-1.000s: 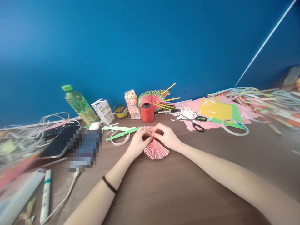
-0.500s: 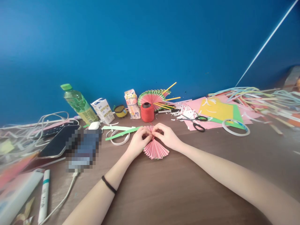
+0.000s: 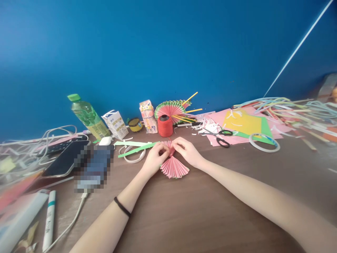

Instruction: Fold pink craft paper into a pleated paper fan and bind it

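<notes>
A pink pleated paper fan [image 3: 173, 168] lies on the brown table [image 3: 200, 211], pinched in at its middle so it flares toward me and away. My left hand [image 3: 154, 160] and my right hand [image 3: 187, 151] both pinch that waist with closed fingertips, one from each side. A spool of red thread [image 3: 165, 126] stands just behind the fan. Whether a thread runs round the waist I cannot make out.
Behind stand a green bottle [image 3: 88, 117], a small carton [image 3: 116, 124], a drink box [image 3: 147, 116] and a finished pink-green fan [image 3: 170, 109]. Scissors [image 3: 222, 137], coloured paper sheets [image 3: 243, 124] and a tape ring [image 3: 264, 142] lie right. A phone [image 3: 65, 160], cables and a glue stick [image 3: 49, 219] lie left.
Both hands stay pinched on the fan's waist. The fingertips have parted slightly at the centre; the fan has barely shifted.
</notes>
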Demonstrator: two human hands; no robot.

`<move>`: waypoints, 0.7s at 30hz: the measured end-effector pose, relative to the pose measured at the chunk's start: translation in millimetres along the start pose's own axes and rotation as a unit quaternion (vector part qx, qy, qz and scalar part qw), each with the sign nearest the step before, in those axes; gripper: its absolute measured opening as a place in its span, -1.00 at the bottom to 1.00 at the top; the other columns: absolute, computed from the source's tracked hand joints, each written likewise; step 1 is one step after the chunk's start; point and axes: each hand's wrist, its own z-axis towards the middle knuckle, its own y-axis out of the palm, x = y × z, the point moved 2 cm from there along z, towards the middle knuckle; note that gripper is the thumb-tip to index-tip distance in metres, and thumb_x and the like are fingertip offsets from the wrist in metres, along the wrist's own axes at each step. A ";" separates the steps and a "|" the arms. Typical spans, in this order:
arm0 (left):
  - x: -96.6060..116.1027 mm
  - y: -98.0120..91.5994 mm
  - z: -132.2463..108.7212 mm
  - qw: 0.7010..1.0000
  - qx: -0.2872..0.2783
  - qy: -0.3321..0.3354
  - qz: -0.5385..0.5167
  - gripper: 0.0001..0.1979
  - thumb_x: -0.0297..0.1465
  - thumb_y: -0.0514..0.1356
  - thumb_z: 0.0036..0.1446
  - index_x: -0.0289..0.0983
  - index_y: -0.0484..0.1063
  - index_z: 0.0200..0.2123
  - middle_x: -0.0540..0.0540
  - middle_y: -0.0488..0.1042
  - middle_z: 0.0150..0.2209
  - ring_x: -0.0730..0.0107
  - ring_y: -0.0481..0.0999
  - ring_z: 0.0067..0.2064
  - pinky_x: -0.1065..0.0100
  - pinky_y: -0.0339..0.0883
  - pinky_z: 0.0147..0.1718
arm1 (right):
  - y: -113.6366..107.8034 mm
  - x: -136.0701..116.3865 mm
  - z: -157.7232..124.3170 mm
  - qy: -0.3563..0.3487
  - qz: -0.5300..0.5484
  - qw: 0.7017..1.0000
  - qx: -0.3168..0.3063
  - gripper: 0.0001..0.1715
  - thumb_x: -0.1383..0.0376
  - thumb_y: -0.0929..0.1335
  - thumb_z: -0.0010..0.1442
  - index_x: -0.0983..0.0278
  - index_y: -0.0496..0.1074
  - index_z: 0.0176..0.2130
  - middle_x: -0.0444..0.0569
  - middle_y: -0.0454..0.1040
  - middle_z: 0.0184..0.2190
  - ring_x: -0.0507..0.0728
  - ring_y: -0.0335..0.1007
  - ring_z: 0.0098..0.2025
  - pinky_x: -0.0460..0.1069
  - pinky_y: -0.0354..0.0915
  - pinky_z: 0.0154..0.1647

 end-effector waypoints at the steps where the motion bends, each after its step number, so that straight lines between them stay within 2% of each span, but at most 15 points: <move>1: 0.0 0.1 -0.1 1.000 0.001 -0.003 0.001 -0.89 -0.45 0.08 -0.01 -0.26 0.32 -0.55 -0.04 0.38 -0.40 0.35 0.35 -0.25 0.30 0.22 -0.17 | 0.0 0.0 0.0 0.001 0.003 1.000 0.000 -0.83 0.40 0.21 0.13 0.28 0.33 -0.44 -0.08 0.31 -0.39 0.05 0.29 -0.30 0.00 0.22 -0.22; 5: -1.3 0.1 -0.8 1.000 0.009 -0.007 0.003 -0.90 -0.44 0.09 -0.01 -0.25 0.33 -0.54 -0.02 0.39 -0.41 0.34 0.35 -0.25 0.31 0.22 -0.18 | 1.1 1.4 0.1 -0.003 0.012 1.000 -0.008 -0.92 0.43 0.28 0.04 0.29 0.36 -0.45 -0.03 0.30 -0.30 0.07 0.29 -0.21 0.00 0.27 -0.18; 9: -3.4 0.1 -0.7 1.000 0.007 -0.007 0.004 -0.90 -0.45 0.08 -0.01 -0.25 0.33 -0.53 -0.03 0.40 -0.41 0.34 0.36 -0.24 0.32 0.22 -0.18 | 2.2 4.2 -0.3 -0.009 0.032 0.999 -0.017 -0.94 0.44 0.31 -0.01 0.29 0.36 -0.44 -0.02 0.28 -0.24 0.04 0.32 -0.24 0.01 0.31 -0.18; 21: -4.3 0.3 0.1 1.000 0.014 -0.015 -0.010 -0.91 -0.44 0.08 -0.02 -0.25 0.34 -0.53 -0.01 0.39 -0.42 0.36 0.36 -0.28 0.32 0.23 -0.21 | 0.6 7.9 0.4 -0.005 0.018 1.000 0.003 -0.90 0.39 0.29 0.05 0.29 0.32 -0.50 -0.05 0.34 -0.34 0.06 0.30 -0.24 0.03 0.26 -0.15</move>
